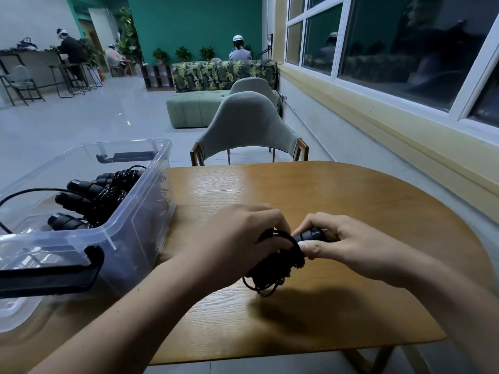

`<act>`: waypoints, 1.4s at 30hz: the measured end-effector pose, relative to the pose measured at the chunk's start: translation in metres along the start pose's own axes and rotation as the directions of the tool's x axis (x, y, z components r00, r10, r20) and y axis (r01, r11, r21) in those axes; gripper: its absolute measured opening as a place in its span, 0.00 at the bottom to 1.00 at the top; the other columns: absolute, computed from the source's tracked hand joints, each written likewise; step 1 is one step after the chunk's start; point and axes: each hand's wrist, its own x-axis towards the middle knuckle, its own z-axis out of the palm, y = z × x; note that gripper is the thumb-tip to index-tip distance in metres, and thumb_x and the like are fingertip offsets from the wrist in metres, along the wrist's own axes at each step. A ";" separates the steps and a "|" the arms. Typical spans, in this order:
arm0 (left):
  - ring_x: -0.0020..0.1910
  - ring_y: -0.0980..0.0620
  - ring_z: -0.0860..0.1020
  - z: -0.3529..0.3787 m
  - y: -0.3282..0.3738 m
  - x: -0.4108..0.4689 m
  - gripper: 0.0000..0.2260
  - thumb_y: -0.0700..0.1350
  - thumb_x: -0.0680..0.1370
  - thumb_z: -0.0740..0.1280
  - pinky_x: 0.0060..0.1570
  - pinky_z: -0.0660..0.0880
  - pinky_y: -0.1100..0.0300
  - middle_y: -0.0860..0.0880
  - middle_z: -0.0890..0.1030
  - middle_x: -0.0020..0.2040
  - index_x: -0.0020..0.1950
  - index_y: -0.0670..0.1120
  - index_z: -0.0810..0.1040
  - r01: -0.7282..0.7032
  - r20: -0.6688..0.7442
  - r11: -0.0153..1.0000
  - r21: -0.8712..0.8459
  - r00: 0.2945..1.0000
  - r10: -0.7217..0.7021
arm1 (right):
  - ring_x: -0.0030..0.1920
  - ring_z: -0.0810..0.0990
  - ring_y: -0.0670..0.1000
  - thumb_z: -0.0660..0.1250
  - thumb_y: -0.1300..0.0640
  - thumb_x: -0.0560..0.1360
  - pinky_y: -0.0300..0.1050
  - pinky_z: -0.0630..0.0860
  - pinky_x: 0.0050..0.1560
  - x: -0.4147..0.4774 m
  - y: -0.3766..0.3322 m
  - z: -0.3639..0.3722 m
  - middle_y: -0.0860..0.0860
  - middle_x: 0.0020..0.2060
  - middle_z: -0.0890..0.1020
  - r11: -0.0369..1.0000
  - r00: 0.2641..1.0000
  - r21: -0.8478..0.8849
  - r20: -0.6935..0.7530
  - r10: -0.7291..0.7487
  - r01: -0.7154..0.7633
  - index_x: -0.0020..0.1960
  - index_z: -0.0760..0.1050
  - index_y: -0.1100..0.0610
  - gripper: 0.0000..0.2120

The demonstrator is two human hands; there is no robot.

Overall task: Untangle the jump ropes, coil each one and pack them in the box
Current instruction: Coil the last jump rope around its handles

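Black thin-corded jump rope (272,271) is bunched between the hands, over the wooden bench (324,201): left hand (243,233) curls round the coil, right hand (337,238) pinches its black handle (310,235). Looks light, floppy, springy, so best held by the stiff handle, loops pinned. Clear plastic box (129,225) waits beside the left hand.

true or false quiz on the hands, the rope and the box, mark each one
1. The left hand and right hand both grip the black jump rope. True.
2. The clear plastic box is empty. False: coiled ropes with black handles lie in it.
3. The box stands on the wooden table, to the left of the hands. True.
4. Someone sits in the grey chair across the table. False: nobody sits in it.
5. The box has its lid on. False: its top is open.
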 end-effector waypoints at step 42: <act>0.43 0.50 0.69 0.039 0.012 0.010 0.10 0.46 0.81 0.69 0.46 0.72 0.54 0.48 0.70 0.43 0.62 0.50 0.83 0.412 0.238 0.418 -0.810 0.882 -0.407 | 0.59 0.85 0.52 0.75 0.55 0.75 0.51 0.80 0.66 -0.005 -0.018 0.006 0.55 0.57 0.86 0.821 0.821 0.377 -0.541 -0.180 0.429 0.63 0.83 0.60 0.18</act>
